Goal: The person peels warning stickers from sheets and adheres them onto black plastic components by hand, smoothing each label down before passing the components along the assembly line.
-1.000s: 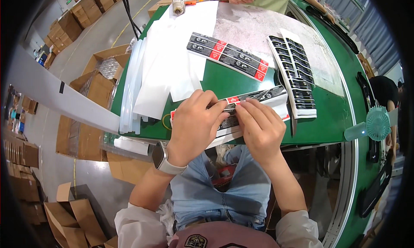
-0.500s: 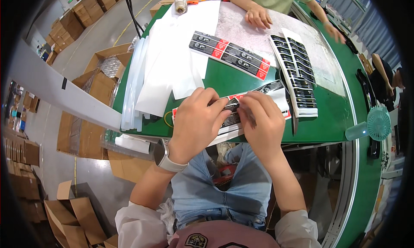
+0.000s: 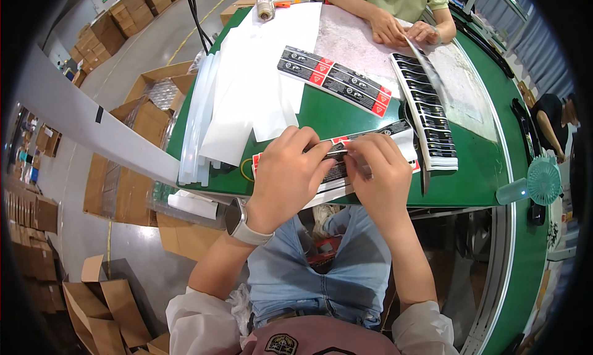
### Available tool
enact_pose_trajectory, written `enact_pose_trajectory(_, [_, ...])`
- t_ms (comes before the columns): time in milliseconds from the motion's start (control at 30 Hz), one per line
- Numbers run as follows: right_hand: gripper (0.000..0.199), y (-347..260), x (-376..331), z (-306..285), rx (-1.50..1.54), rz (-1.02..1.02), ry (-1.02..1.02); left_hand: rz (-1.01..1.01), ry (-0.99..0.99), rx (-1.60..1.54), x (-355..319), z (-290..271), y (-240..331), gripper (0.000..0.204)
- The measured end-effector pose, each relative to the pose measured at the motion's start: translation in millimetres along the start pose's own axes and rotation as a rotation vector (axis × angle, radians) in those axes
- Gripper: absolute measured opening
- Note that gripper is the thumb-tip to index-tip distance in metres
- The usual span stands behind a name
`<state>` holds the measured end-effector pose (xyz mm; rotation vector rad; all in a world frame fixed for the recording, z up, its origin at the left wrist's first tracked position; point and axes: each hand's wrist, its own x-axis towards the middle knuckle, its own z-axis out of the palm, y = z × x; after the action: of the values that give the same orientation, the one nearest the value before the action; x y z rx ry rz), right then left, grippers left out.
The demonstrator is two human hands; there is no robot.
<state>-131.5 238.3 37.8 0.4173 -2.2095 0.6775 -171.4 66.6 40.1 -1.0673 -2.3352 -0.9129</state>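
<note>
My left hand (image 3: 289,170) and my right hand (image 3: 384,177) meet at the near edge of the green table, fingers bent and pinching. Between their fingertips is a black, red and white sticker label (image 3: 336,152), largely covered by the fingers. Beneath it lie more label sheets (image 3: 330,189) of the same colours. A strip with white backing, curled at its end (image 3: 404,146), sticks out past my right fingers. Beyond my hands a stack of similar label sheets (image 3: 336,80) lies flat. Right of it rests a long sheet of black labels (image 3: 426,114).
White backing papers (image 3: 247,83) and translucent tubes (image 3: 199,120) cover the table's left side. A glue gun (image 3: 265,9) lies at the far left corner. Scissors (image 3: 424,170) lie right of my hands; a teal fan (image 3: 543,179) stands farther right. Across the table, a co-worker's hands (image 3: 404,33) hold a strip.
My hands stay at almost the same place, still pinching the label. The co-worker's hands have come together and lifted a strip off the black label sheet. The view has shifted slightly.
</note>
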Motion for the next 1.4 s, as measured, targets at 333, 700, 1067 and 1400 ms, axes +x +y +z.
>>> enact_pose_trajectory(333, [0.02, -7.7, -18.4, 5.3, -0.155, -0.018, 0.017, -0.012, -0.064, -0.079, -0.5, 0.0, -4.3, 0.031])
enact_pose_trajectory(700, [0.021, -41.6, -28.7, 1.1, 0.144, -0.198, 0.039, -0.293, -0.532, -0.464, 11.7, -36.9, -30.9, 0.076])
enact_pose_trajectory(1067, [0.019, -74.9, -120.2, -49.1, 0.316, 0.022, -0.027, -0.052, -0.59, -0.337, 9.6, -27.5, -52.0, 0.045])
enact_pose_trajectory(1400, [0.041, -21.5, -229.1, -380.2, -1.185, 0.582, 0.462, -0.386, -0.001, -0.128, 17.3, -34.5, 6.8, 0.023])
